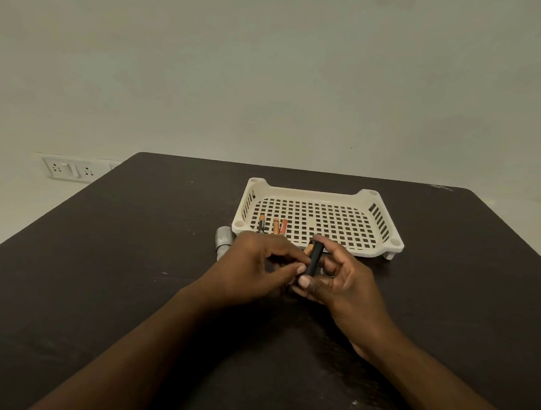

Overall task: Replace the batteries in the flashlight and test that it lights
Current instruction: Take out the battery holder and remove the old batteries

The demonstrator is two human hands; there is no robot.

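Two bare forearms reaching in from the bottom edge over a dark table (102, 274), meeting just short of a white perforated tray (383, 240).

Far left, on the wall behind the table: a white socket plate (69, 169).

Left of the hands, on the table: a silver flashlight body (223, 240), wide end pointing away, lower part hidden behind the left hand (253, 266). Touching the tray's near-left corner or only just beside it — cannot tell.

Left hand curled palm-down, fingers bent inward, fingertips pinching toward the lower end of a black battery holder (315, 260).

In the tray's near-left corner: three loose batteries side by side, lengthwise away from the camera — a black-and-copper battery (261, 224), then an orange battery (275, 226), then a red-orange battery (283, 226) touching it.

Black battery holder held nearly upright, tilted slightly right at the top, an orange-labelled cell (309, 248) showing along its upper left side.

Right hand (337, 283) closed around the holder, thumb low in front, fingers wrapped behind. A metallic ring shape visible between its fingers, too small to identify.
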